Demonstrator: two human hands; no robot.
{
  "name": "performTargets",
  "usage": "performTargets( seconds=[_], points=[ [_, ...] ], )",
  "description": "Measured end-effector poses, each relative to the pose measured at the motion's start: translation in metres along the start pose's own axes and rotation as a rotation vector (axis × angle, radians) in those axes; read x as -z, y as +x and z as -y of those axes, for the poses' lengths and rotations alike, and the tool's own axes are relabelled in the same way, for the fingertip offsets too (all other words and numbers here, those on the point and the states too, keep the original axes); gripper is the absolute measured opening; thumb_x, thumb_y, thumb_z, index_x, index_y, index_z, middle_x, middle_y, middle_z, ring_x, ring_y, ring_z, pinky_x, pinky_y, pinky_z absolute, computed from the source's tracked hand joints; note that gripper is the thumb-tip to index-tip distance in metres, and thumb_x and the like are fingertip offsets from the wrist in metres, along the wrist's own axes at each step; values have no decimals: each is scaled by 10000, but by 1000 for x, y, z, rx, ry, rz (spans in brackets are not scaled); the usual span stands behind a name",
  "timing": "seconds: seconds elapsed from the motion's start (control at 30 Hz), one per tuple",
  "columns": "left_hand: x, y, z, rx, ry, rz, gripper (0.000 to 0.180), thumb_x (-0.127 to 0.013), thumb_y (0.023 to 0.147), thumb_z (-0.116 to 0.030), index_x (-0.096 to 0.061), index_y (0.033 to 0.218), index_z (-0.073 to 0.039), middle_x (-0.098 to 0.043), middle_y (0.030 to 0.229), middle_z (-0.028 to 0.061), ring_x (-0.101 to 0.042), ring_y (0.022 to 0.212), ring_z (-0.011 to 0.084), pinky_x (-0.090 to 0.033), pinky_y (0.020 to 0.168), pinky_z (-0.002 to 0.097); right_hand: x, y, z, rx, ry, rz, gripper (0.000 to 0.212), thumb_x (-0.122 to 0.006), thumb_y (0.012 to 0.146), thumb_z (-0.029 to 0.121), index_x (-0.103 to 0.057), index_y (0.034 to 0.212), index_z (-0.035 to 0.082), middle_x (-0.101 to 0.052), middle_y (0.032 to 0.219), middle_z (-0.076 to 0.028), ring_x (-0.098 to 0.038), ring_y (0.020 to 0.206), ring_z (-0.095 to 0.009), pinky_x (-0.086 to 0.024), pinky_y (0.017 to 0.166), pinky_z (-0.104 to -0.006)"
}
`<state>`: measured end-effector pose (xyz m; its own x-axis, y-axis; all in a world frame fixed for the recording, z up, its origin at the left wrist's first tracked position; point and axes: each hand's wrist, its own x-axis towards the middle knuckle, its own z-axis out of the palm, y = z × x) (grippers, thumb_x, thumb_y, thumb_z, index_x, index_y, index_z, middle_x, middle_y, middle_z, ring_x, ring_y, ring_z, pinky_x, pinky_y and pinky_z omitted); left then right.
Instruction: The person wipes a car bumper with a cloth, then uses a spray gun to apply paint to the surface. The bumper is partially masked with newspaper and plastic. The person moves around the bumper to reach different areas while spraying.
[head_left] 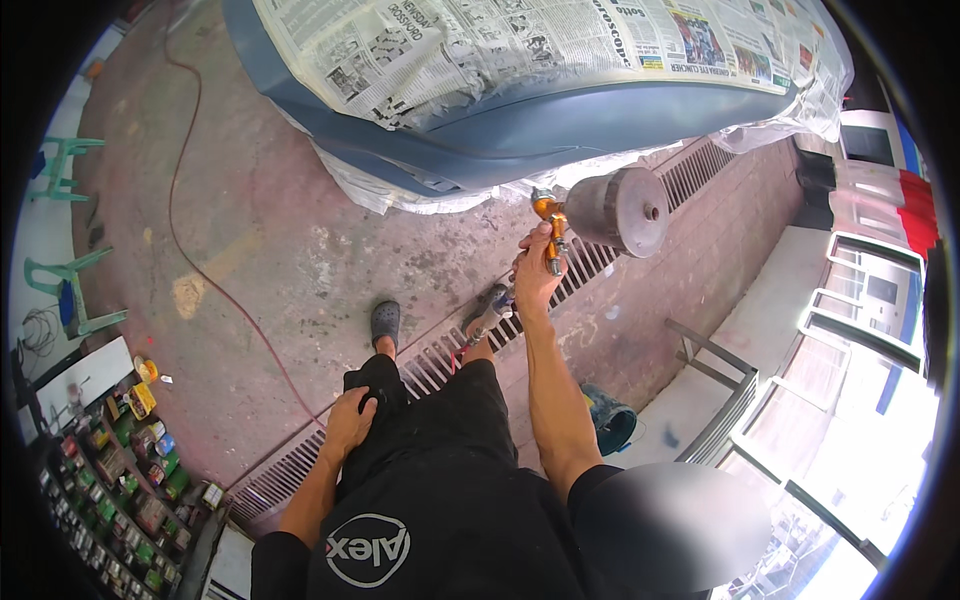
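My right hand (533,268) is wrapped around the handle of an orange spray gun (551,218), held out in front of me. A round grey paint cup (618,212) sits on the gun, to the right of its body. Just beyond the gun's head is the lower edge of a blue-grey car body panel (480,135). Newspaper (480,60) and clear plastic sheeting mask the area around the panel. Low at my left thigh, my left hand (348,420) is closed on the fabric of my black shorts (440,415). Part of its fingers is hidden.
A slotted drain grate (430,360) crosses the floor under my feet. The long reddish hose (225,285) curves over the concrete at left. Green plastic chairs (75,285) and a shelf of cans (120,490) stand left. At right are a dark bucket (608,418) and a metal frame (715,400).
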<state>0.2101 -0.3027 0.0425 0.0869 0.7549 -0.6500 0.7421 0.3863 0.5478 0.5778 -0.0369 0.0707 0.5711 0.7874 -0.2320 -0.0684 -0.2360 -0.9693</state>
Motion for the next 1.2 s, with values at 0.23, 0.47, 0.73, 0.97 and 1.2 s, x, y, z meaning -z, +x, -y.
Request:
performTargets(
  seconds=[0.23, 0.47, 0.73, 0.97, 1.2],
  points=[
    [1, 11, 3, -34, -5, -24, 499, -639, 1076, -360, -690, 1397, 18, -692, 1424, 257, -618, 1358, 438, -464, 1198, 496, -16, -5, 11, -37, 51, -45, 481, -623, 1143, 485, -673, 1091, 9, -673, 822, -34, -514, 557, -52, -392, 502, -268],
    [18, 44, 23, -146, 18, -18, 511, -627, 1073, -372, -686, 1401, 16, -691, 1420, 250, -615, 1348, 436, -478, 1173, 501, -32, -81, 3, -78, 2, 434, 331, -646, 1141, 380, -721, 1236, 73, -709, 893, -31, -623, 686, -90, -489, 614, -288],
    [64, 59, 84, -102, 171, 181, 573, -596, 1074, -445, -695, 1414, 6, -695, 1438, 270, -637, 1360, 445, -483, 1183, 494, 32, -182, -29, 317, -390, 619, 356, -695, 1063, 206, -692, 1385, 54, -750, 1201, -140, -673, 970, -224, -543, 827, -355],
    [106, 53, 135, -51, 352, 305, 594, -603, 1053, -444, -694, 1423, 12, -704, 1419, 289, -649, 1352, 459, -502, 1164, 507, 96, -254, -19, 319, -461, 651, 486, -725, 963, 92, -668, 1445, 55, -729, 1337, -223, -679, 1224, -409, -543, 1024, -454],
    [123, 73, 140, -123, 563, 470, 598, -601, 1042, -453, -698, 1434, -12, -717, 1404, 277, -656, 1346, 454, -507, 1154, 512, 191, -387, -62, -209, -747, 291, 407, -760, 1001, 191, -684, 1356, 6, -745, 1236, -287, -704, 1203, -495, -564, 996, -490]
  ],
)
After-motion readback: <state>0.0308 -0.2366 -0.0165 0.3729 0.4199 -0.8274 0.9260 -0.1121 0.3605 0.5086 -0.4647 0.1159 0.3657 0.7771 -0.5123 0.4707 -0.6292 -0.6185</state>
